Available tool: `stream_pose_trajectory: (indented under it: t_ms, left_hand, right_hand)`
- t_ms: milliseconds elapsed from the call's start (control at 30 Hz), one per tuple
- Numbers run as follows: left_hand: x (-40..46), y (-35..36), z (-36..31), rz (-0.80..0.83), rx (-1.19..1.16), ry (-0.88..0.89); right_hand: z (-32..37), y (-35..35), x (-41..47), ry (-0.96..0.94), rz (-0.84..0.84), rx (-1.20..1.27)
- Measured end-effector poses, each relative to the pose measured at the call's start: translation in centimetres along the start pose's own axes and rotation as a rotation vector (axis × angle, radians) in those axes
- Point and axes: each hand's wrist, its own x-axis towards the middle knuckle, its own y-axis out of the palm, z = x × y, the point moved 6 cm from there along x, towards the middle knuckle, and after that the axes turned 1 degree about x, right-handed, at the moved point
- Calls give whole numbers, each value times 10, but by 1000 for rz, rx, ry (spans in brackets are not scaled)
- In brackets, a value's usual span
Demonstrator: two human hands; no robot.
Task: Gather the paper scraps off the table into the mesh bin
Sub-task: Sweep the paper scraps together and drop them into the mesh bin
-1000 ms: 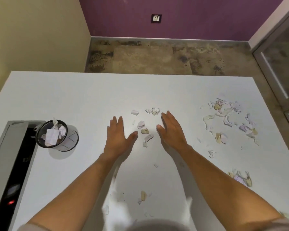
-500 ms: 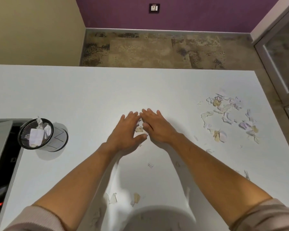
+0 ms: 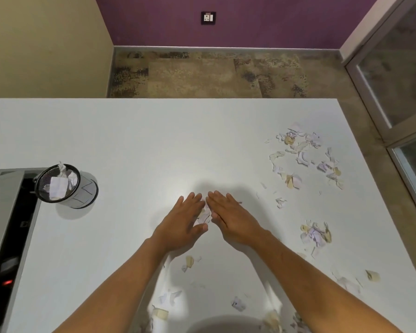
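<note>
My left hand (image 3: pixel 181 223) and my right hand (image 3: pixel 231 218) lie flat on the white table (image 3: pixel 142 145), edges nearly touching, with a small heap of paper scraps (image 3: pixel 204 215) pressed between them. Fingers are extended, not curled around anything. The black mesh bin (image 3: pixel 58 183) stands at the left, partly filled with crumpled paper. More scraps lie in a scatter at the right (image 3: pixel 305 157), in a small pile (image 3: pixel 316 233) to the right of my right forearm, and loose near the front edge (image 3: pixel 189 260).
A grey cable tray opening (image 3: pixel 7 224) with dark devices inside is cut into the table's left side, right beside the bin. Beyond the table's far edge are brown floor tiles, a purple wall and a glass door at the right.
My hands came together from either side, sweeping the middle scraps into one heap between them, then slid it toward me. The view also shifted.
</note>
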Motion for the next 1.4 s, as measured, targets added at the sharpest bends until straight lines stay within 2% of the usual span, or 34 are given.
stream_pose_trajectory:
  t_ms: [100, 167, 200, 267, 367, 500, 867, 1000, 1067, 1167, 1267, 1400]
  left_hand:
    - [-10, -3, 0, -94, -10, -38]
    - [-17, -4, 5, -145, 30, -101]
    - [-20, -2, 7, -146, 39, -135]
    - [-22, 4, 9, -123, 46, -176]
    - [-19, 11, 7, -113, 50, -213]
    - [-11, 16, 3, -124, 53, -239]
    - [4, 26, -19, 25, 223, -148]
    - [-4, 26, -32, 29, 155, -89]
    - [-8, 20, -35, -4, 94, -90]
    - [-10, 6, -36, -42, 118, -138]
    - [-2, -1, -40, -1, 248, -181]
    - [10, 0, -47, 59, 188, -205]
  right_hand:
    - [-17, -25, -22, 125, -216, 46]
    - [-41, -46, -42, 331, -406, 38]
    - [-54, -54, -53, 454, -449, 22]
    - [-78, -60, -70, 672, -439, -25]
    - [-104, -55, -79, 823, -347, -29]
    - [-105, -42, -65, 760, -281, -25]
    - [-29, 3, -39, 219, -101, -67]
    - [-8, 13, -50, 93, -67, 35]
    - [-9, 5, -56, 156, -124, 97]
    - [-23, -11, -61, 378, -172, 70]
    - [-24, -22, -53, 474, -75, 11]
    - [-4, -26, -25, 464, 28, -11]
